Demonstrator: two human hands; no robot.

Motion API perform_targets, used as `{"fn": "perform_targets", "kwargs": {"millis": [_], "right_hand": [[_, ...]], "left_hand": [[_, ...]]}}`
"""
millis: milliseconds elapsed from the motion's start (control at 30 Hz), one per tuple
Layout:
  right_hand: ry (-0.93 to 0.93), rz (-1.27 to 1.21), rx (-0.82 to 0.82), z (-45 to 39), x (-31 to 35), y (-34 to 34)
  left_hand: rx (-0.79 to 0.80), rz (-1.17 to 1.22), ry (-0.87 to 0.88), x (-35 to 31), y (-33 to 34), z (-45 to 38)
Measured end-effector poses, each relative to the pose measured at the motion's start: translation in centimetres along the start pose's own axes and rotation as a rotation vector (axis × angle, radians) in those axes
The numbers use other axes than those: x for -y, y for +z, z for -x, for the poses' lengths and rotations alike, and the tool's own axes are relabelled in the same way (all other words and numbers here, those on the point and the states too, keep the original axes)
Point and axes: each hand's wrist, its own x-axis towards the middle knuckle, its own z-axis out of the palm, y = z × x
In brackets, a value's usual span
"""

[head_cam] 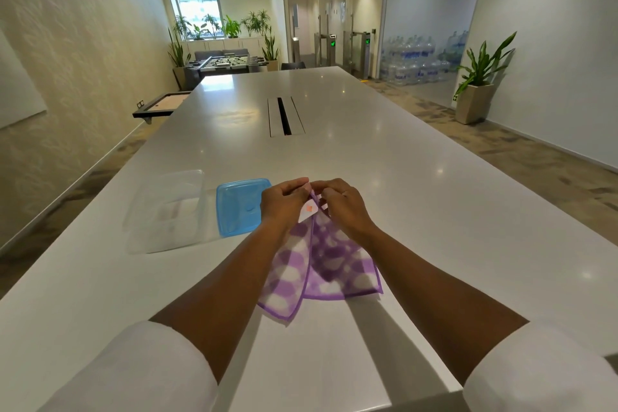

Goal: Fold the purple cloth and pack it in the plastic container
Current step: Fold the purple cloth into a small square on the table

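White surface [368,160]: I pinch the purple cloth [329,264] with left hand [283,202] and right hand [341,202], matching corners to fold, plastic container [164,211] open alongside.

Both hands up close together, left hand [284,201] and right hand [341,202] pinching the purple cloth [321,264] by its top, hanging to the table [368,150]. Blue lid [239,207] just left, clear plastic container [167,211] beside it.

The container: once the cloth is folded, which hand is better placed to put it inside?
Probably the left hand. The open container and its blue lid lie on its side; the right hand would have to cross over. Both hands now pinch the cloth.
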Motion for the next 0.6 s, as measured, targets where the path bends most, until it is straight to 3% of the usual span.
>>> {"fn": "perform_targets", "kwargs": {"millis": [200, 467, 600], "right_hand": [[0.015, 0.074, -0.087, -1.0, 0.2, -1.2], [-0.003, 0.249, 0.12, -2.4, 0.3, -3.0], [-0.012, 0.209, 0.089, -2.3, 0.9, -3.2]], "left_hand": [[0.073, -0.048, 0.097, -2.0, -0.2, -0.1], [0.257, 0.004, 0.214, -6.1, -1.2, -1.2], [0.282, -0.011, 0.296, -7.1, -1.5, -1.9]]}}
